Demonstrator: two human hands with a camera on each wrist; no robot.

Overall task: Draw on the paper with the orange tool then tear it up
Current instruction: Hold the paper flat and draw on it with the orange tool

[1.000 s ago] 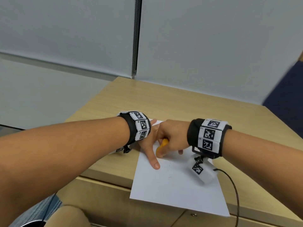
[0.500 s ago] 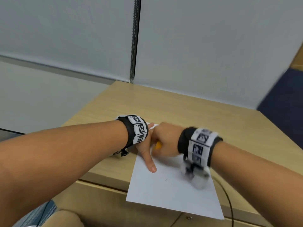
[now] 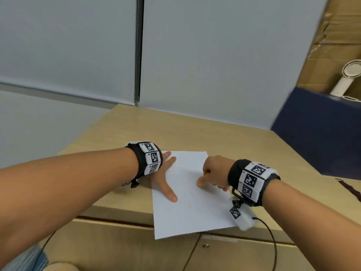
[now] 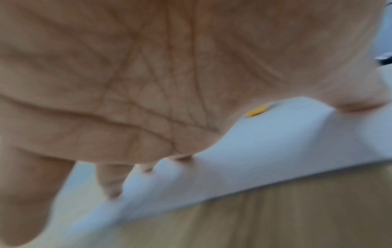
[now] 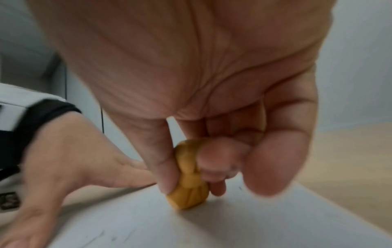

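Note:
A white sheet of paper (image 3: 191, 208) lies on the wooden desk (image 3: 175, 132), its near end hanging over the front edge. My left hand (image 3: 166, 178) presses flat on the sheet's left side with spread, straight fingers. My right hand (image 3: 213, 176) grips the stubby orange tool (image 5: 188, 189) between thumb and fingers, its tip down on the paper (image 5: 233, 226). In the left wrist view the orange tool (image 4: 257, 111) shows as a small spot beyond the palm. Faint grey marks dot the sheet near the tool.
A grey partition wall (image 3: 195, 55) stands behind the desk. A dark blue panel (image 3: 320, 118) and cardboard (image 3: 336, 36) are at the right. A dark strap (image 3: 349, 189) lies at the desk's right edge. A black cable (image 3: 271, 243) hangs from my right wrist unit.
My right hand has slid with the orange tool to the right across the paper, away from my left hand. The sheet has turned slightly under my left hand.

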